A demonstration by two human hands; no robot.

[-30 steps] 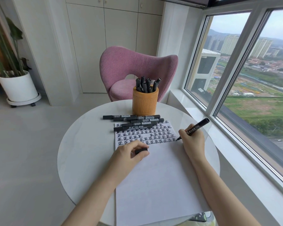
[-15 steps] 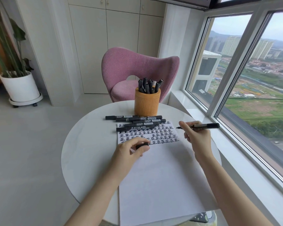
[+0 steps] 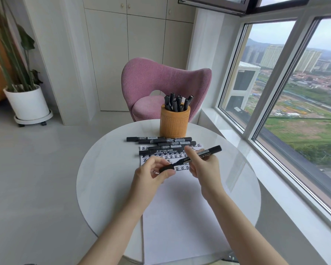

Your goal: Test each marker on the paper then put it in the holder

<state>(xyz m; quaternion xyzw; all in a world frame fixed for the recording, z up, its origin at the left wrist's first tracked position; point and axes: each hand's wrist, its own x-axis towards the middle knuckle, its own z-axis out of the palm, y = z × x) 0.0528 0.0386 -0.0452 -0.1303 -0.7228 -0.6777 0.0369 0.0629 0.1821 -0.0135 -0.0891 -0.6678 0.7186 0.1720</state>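
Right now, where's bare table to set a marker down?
Free: table left of the paper, table right of it toward the window, the paper's blank near half. Crowded: loose markers before the holder; left hand and right hand over the writing.

Two arms in shot, both bare all the way up from the bottom edge. The left forearm (image 3: 118, 226) sits at about seven o'clock, the right forearm (image 3: 243, 232) at about five. Slim wrists on both, and there's the left hand (image 3: 151, 175) and the right hand (image 3: 204, 169), bare too, with slender fingers. Elbows and upper arms are out of frame.
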